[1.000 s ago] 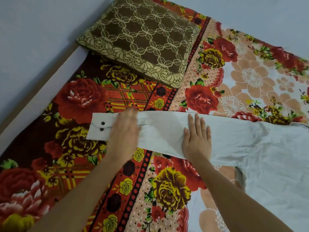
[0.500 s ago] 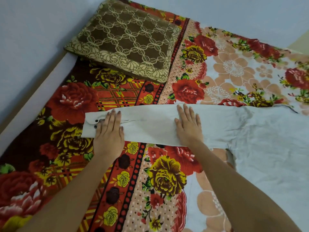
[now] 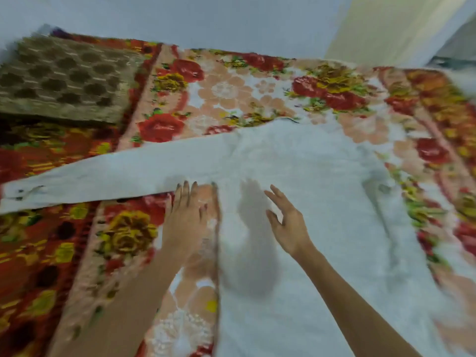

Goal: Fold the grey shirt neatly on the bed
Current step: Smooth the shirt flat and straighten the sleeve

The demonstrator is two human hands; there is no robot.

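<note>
The pale grey shirt [image 3: 309,191] lies spread flat on the bed, its body at centre right and one long sleeve [image 3: 103,176] stretched out to the left with dark cuff buttons at its end. My left hand [image 3: 188,217] rests flat, fingers together, on the blanket just below the sleeve near the armpit, beside the shirt's left edge. My right hand [image 3: 286,222] hovers over the shirt's body with fingers spread, holding nothing and casting a shadow on the cloth. The frame is blurred by motion.
A red, yellow and peach floral blanket [image 3: 231,94] covers the bed. A brown patterned pillow [image 3: 61,78] lies at the back left. A pale wall [image 3: 206,19] runs behind the bed, with a cream door or panel [image 3: 386,27] at the upper right.
The view has swung right, toward the shirt's body. Both hands have left the sleeve and moved right: the left now near the armpit, the right lifted over the body.
</note>
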